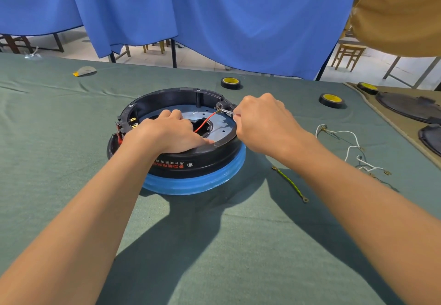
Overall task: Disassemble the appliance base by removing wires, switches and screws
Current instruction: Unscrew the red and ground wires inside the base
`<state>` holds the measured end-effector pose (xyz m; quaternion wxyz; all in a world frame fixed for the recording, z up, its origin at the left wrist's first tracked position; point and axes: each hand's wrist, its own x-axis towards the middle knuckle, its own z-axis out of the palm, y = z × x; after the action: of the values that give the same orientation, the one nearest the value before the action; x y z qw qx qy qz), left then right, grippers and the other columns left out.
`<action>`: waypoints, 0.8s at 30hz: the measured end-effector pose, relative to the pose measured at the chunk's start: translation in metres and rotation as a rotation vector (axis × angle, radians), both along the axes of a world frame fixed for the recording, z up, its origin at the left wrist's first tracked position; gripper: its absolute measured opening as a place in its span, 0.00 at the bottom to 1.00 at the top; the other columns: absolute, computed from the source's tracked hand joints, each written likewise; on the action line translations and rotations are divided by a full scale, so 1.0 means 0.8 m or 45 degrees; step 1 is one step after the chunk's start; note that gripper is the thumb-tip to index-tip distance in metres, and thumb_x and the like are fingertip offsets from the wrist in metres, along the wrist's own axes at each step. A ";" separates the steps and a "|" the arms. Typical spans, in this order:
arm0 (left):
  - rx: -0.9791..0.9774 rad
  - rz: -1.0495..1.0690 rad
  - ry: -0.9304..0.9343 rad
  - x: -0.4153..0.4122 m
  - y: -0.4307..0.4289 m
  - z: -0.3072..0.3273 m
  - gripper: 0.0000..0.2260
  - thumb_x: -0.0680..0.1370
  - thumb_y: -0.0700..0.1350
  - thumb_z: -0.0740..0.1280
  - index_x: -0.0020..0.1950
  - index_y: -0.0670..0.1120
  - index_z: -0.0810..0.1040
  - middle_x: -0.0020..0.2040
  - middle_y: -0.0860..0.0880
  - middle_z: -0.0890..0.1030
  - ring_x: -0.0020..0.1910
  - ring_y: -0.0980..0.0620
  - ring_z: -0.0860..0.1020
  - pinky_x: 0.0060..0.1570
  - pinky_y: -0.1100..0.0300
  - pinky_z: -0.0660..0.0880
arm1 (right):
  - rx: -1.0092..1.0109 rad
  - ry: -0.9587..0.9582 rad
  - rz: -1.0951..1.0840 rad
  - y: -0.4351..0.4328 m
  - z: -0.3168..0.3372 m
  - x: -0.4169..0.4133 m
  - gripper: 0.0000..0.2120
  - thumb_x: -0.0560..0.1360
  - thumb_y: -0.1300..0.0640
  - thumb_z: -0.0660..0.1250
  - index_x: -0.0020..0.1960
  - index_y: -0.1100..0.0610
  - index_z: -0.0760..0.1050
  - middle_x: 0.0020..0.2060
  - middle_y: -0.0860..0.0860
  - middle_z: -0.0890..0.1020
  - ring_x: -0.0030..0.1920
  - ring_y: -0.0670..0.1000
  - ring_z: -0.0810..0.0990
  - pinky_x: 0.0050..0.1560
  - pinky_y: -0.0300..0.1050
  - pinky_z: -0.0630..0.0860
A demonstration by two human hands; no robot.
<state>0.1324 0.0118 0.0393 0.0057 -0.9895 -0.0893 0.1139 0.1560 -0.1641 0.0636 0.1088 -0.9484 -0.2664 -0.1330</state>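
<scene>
The round black appliance base [177, 161] lies upside down on a blue ring in the middle of the table. Inside it is a grey metal plate [214, 119] with a dark central opening. A red wire [204, 123] runs from that opening up to a terminal on a small black switch [223, 106] at the far right rim. My left hand [168, 132] rests over the near rim with fingers curled down into the opening. My right hand [262, 123] grips a thin metal tool [228, 111] whose tip sits at the red wire's terminal.
Loose white wires [350, 147] and a green-yellow wire [290, 183] lie on the green cloth to the right. Two tape rolls [231, 82] [331, 100] stand behind the base. Black round covers [408, 106] sit at the far right, blue curtains behind.
</scene>
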 end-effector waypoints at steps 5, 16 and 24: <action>-0.012 0.004 0.002 0.000 0.001 -0.001 0.38 0.73 0.73 0.53 0.69 0.46 0.68 0.72 0.45 0.62 0.72 0.42 0.58 0.66 0.39 0.62 | 0.006 -0.001 0.008 0.000 -0.002 -0.007 0.21 0.78 0.59 0.61 0.31 0.53 0.55 0.29 0.51 0.63 0.28 0.49 0.61 0.27 0.42 0.54; -0.037 0.002 0.068 0.001 0.005 0.003 0.45 0.65 0.76 0.53 0.71 0.47 0.66 0.73 0.47 0.62 0.72 0.44 0.58 0.68 0.41 0.61 | 0.036 0.016 0.046 -0.005 -0.006 0.016 0.17 0.75 0.60 0.59 0.29 0.56 0.59 0.30 0.55 0.65 0.35 0.60 0.67 0.28 0.44 0.56; -0.039 -0.005 0.048 0.004 0.005 0.002 0.36 0.74 0.70 0.56 0.73 0.46 0.64 0.73 0.46 0.61 0.72 0.44 0.57 0.68 0.41 0.61 | 0.038 0.039 0.166 -0.006 0.002 0.029 0.15 0.72 0.63 0.58 0.27 0.59 0.65 0.23 0.55 0.62 0.30 0.56 0.61 0.29 0.47 0.61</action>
<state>0.1352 0.0154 0.0413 -0.0074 -0.9873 -0.0857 0.1337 0.1789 -0.1687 0.0653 0.1355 -0.9292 -0.3240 -0.1150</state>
